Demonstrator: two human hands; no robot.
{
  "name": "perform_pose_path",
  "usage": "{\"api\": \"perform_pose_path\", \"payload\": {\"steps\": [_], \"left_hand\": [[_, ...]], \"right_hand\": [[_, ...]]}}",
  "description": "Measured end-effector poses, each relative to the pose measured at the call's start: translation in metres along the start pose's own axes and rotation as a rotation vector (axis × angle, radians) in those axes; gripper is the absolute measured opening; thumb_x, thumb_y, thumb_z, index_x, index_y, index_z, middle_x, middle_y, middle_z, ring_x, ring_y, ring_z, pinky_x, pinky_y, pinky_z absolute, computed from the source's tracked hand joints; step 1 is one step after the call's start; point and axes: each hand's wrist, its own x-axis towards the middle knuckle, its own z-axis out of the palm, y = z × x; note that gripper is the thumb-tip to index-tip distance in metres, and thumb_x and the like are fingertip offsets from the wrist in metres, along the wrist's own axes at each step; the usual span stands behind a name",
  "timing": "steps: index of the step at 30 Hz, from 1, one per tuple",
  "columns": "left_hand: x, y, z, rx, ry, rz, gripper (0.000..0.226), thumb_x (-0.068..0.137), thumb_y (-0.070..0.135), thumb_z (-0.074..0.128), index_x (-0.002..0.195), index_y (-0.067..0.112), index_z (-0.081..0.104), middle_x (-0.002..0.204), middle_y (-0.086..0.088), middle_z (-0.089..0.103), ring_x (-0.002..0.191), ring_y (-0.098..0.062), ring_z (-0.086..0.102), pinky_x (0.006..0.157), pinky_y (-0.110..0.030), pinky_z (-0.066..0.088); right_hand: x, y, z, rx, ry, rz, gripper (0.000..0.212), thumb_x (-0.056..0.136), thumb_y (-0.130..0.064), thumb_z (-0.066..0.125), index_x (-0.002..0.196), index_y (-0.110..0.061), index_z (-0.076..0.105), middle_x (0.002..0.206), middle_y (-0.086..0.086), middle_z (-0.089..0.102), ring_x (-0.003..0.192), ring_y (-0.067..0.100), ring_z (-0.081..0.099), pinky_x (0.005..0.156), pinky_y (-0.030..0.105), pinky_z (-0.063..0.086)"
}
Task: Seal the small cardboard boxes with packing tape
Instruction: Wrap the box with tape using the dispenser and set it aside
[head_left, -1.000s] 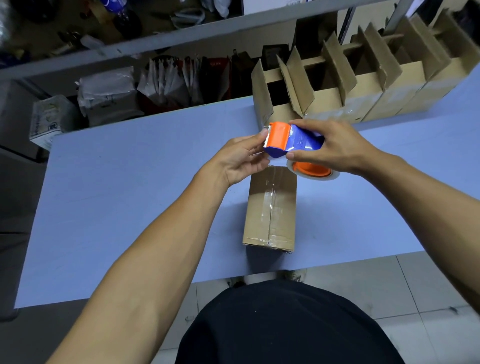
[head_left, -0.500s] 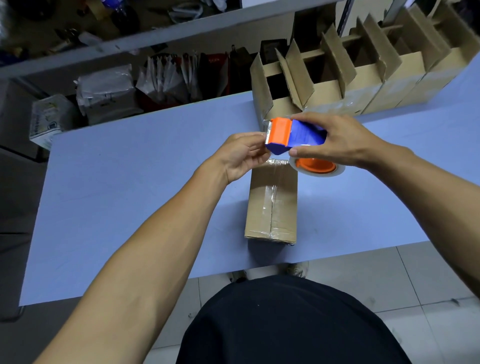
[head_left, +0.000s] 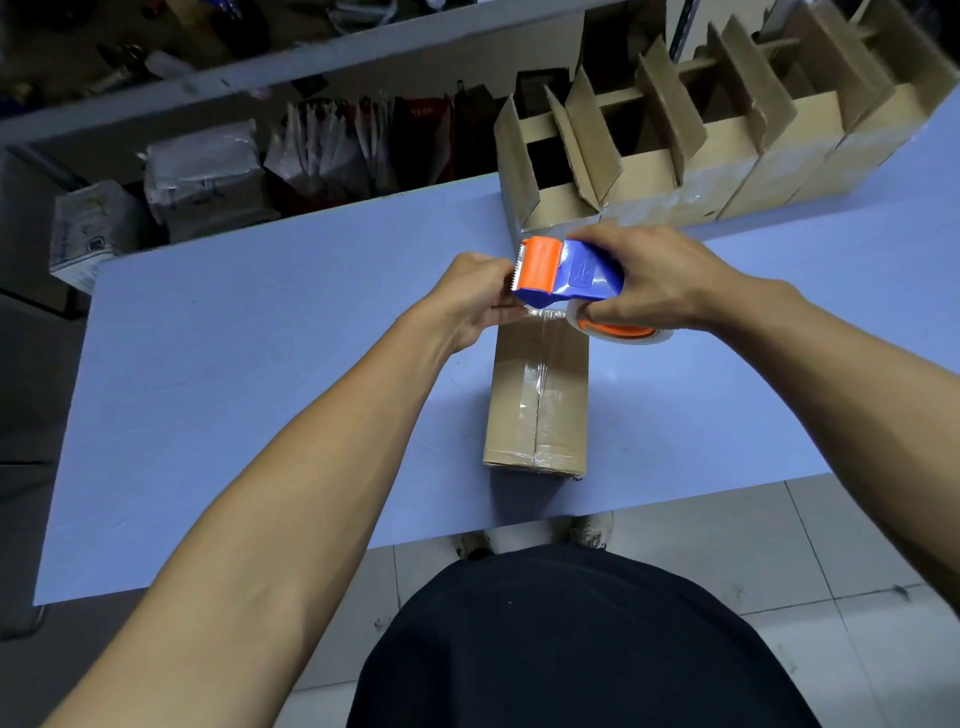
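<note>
Across the middle of the view runs a pale blue table (head_left: 260, 364), and along its far right edge stands a row of open cardboard boxes (head_left: 691, 156), flaps up, awaiting their turn. Nearer, at the table's middle, lies one closed small box (head_left: 537, 400), a clear strip of tape already running along its top seam from the near edge to the far one. Just above its far end the right hand (head_left: 660, 280) grips a blue and orange tape dispenser (head_left: 566, 275), fingers wrapped round the body and the roll. The left hand (head_left: 472, 301) meets the dispenser's toothed end, its fingertips closed together at the loose tape there, apparently pinching it, though the pinch itself is partly hidden.

By my reading the step is finishing this strip: the tape wants tearing against the teeth and its end pressing down over the far edge.

Raised lettering sits on the dispenser's blue side, too small to read.
</note>
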Motion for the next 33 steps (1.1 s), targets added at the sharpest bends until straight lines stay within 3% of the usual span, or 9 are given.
{"api": "perform_pose_path", "payload": {"steps": [3,5,8,12,18,23,27,33], "left_hand": [[-0.003,0.0,-0.001,-0.129,-0.004,-0.073,0.019,0.099,0.008,0.041,0.085,0.007,0.054,0.073,-0.008,0.069,0.067,-0.019,0.069,0.072,-0.034,0.058],[-0.005,-0.002,-0.003,-0.234,-0.051,-0.12,0.017,0.099,0.012,0.041,0.089,0.007,0.054,0.083,-0.01,0.069,0.074,-0.021,0.07,0.067,-0.033,0.058],[-0.006,-0.005,-0.004,-0.239,-0.114,-0.108,0.017,0.1,0.017,0.052,0.092,0.007,0.063,0.086,-0.008,0.071,0.076,-0.017,0.068,0.067,-0.03,0.057],[-0.006,-0.008,-0.003,-0.258,-0.112,-0.09,0.009,0.096,0.009,0.061,0.089,0.005,0.066,0.074,-0.006,0.071,0.07,-0.015,0.064,0.068,-0.027,0.054],[-0.002,-0.011,0.001,0.074,-0.013,0.021,0.023,0.099,0.009,0.058,0.077,0.01,0.064,0.075,-0.007,0.068,0.07,-0.015,0.064,0.068,-0.025,0.056],[0.007,-0.023,-0.017,0.003,0.154,0.006,0.025,0.097,-0.005,0.05,0.076,0.004,0.061,0.073,-0.008,0.057,0.054,-0.009,0.054,0.064,-0.025,0.06],[0.014,-0.042,-0.031,0.056,0.152,-0.015,0.021,0.098,-0.001,0.051,0.081,0.004,0.063,0.071,-0.008,0.055,0.056,-0.01,0.053,0.06,-0.023,0.058],[0.024,-0.054,-0.025,0.066,0.222,0.015,0.023,0.096,-0.001,0.051,0.08,0.006,0.065,0.066,-0.005,0.054,0.059,-0.011,0.053,0.062,-0.021,0.057]], "right_hand": [[-0.001,0.002,0.001,-0.015,-0.004,0.007,0.069,0.073,-0.049,0.072,0.134,-0.037,0.045,0.12,-0.003,0.065,0.099,0.027,0.06,0.077,0.041,0.054],[-0.001,0.003,0.002,-0.014,0.002,0.015,0.068,0.074,-0.046,0.075,0.135,-0.034,0.046,0.121,-0.002,0.065,0.1,0.027,0.061,0.077,0.042,0.054],[-0.002,0.003,0.002,0.0,0.006,0.012,0.068,0.075,-0.044,0.076,0.135,-0.031,0.048,0.121,-0.001,0.065,0.1,0.027,0.06,0.078,0.042,0.054],[-0.002,0.002,0.002,-0.024,0.021,0.001,0.066,0.075,-0.044,0.075,0.134,-0.031,0.049,0.12,0.0,0.065,0.099,0.028,0.06,0.077,0.041,0.054],[-0.003,0.003,0.006,-0.125,0.031,-0.04,0.06,0.073,-0.053,0.066,0.128,-0.032,0.05,0.112,0.0,0.068,0.094,0.03,0.06,0.071,0.037,0.052],[-0.02,0.014,0.006,-0.109,0.024,-0.02,0.05,0.078,-0.049,0.067,0.123,-0.033,0.05,0.107,-0.003,0.067,0.091,0.03,0.059,0.068,0.034,0.045],[-0.032,0.031,0.005,-0.218,-0.024,0.059,0.062,0.079,-0.047,0.069,0.134,-0.029,0.048,0.114,0.005,0.066,0.101,0.034,0.059,0.075,0.037,0.047],[-0.028,0.038,0.02,-0.176,-0.019,0.086,0.062,0.078,-0.047,0.068,0.134,-0.033,0.046,0.108,0.004,0.065,0.096,0.032,0.058,0.072,0.035,0.046]]}}
